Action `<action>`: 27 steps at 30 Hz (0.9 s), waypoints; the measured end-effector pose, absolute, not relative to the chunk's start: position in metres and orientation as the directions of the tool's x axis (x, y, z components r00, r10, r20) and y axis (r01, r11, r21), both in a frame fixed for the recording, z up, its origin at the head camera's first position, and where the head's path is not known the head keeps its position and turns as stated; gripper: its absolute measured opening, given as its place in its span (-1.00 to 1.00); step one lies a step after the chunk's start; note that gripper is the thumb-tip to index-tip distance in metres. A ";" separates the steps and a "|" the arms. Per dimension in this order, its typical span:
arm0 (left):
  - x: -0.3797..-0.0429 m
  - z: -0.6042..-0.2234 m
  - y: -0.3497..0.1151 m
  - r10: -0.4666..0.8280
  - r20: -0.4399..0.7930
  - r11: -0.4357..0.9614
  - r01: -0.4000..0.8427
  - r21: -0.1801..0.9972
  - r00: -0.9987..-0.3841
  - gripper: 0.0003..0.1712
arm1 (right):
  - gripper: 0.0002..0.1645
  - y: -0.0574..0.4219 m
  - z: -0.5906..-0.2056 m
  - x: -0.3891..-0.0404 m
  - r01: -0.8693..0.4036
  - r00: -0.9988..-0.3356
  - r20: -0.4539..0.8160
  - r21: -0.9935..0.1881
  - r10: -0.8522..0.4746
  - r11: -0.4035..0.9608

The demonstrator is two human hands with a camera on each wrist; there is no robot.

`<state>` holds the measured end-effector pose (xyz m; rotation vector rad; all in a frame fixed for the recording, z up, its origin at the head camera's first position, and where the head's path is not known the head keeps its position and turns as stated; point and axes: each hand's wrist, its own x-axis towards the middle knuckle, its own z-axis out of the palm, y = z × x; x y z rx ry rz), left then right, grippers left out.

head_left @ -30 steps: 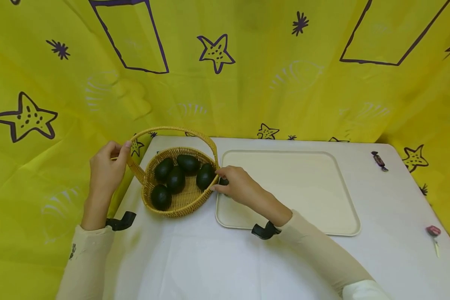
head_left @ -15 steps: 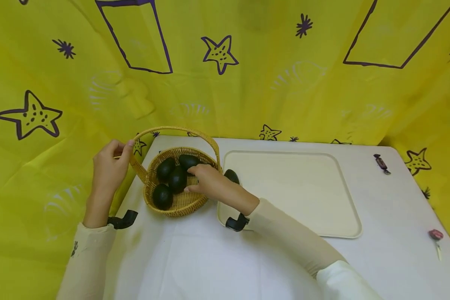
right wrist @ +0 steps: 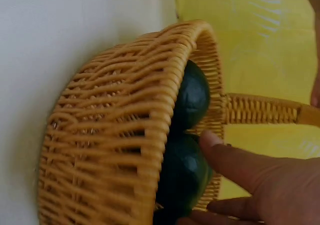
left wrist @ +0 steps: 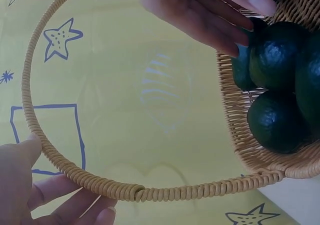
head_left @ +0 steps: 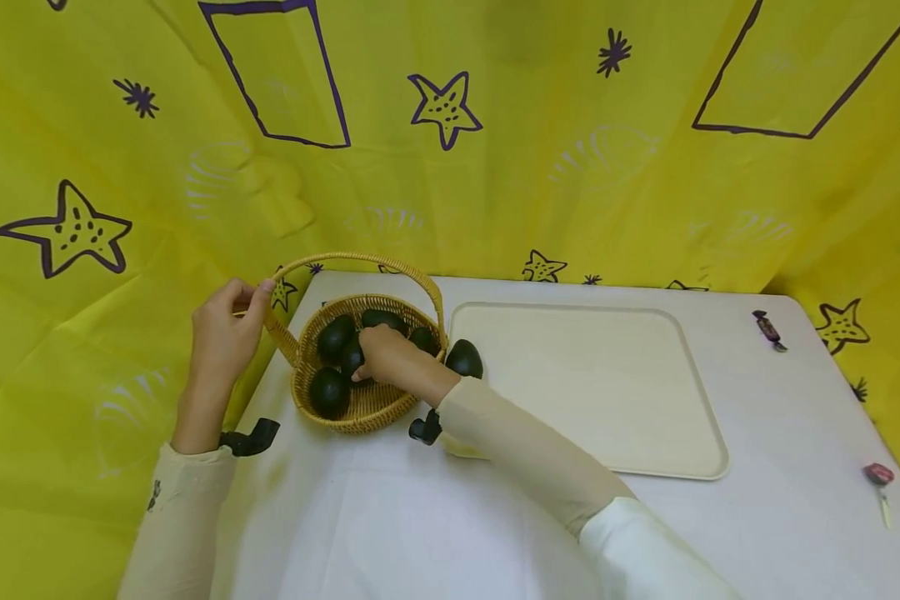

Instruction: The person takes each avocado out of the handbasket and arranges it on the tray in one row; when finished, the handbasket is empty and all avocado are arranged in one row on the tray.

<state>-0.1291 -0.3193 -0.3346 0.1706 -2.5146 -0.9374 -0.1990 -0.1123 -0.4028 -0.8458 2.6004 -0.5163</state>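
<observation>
My left hand (head_left: 228, 325) pinches the raised handle (left wrist: 115, 189) of a wicker basket (head_left: 367, 423) on its left side; in the left wrist view the thumb and fingers lie on either side of it. Several dark green avocados (head_left: 329, 392) lie in the basket. My right hand (head_left: 393, 358) reaches in from the right, its fingertips right at the middle avocado (right wrist: 182, 172). The right fingers look mostly straight in the left wrist view, and thumb and fingers are spread apart in the right wrist view. Another avocado (head_left: 465, 358) rests at the tray's left edge.
A cream tray (head_left: 585, 383) lies right of the basket on the white table (head_left: 405, 517), partly behind my right forearm. Toward the right edge are a wrapped candy (head_left: 769, 331) and a lollipop (head_left: 879, 477). A yellow patterned cloth (head_left: 510, 192) hangs behind.
My right hand has let go of an avocado at the tray's left edge and moved left into the basket, to the middle avocado. The left hand stays on the handle.
</observation>
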 end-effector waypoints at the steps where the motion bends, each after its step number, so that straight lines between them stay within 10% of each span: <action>1: -0.129 -0.334 -0.319 -0.263 0.366 0.762 0.041 0.646 -0.892 -0.38 | -0.46 -0.115 -0.403 -0.198 -0.480 -0.761 -0.227 -0.432 -0.607 0.763; 27: -0.127 -0.330 -0.319 -0.253 0.338 0.764 0.027 0.645 -0.906 -0.36 | -0.44 -0.140 -0.405 -0.189 -0.445 -0.796 -0.316 -0.274 -0.517 0.853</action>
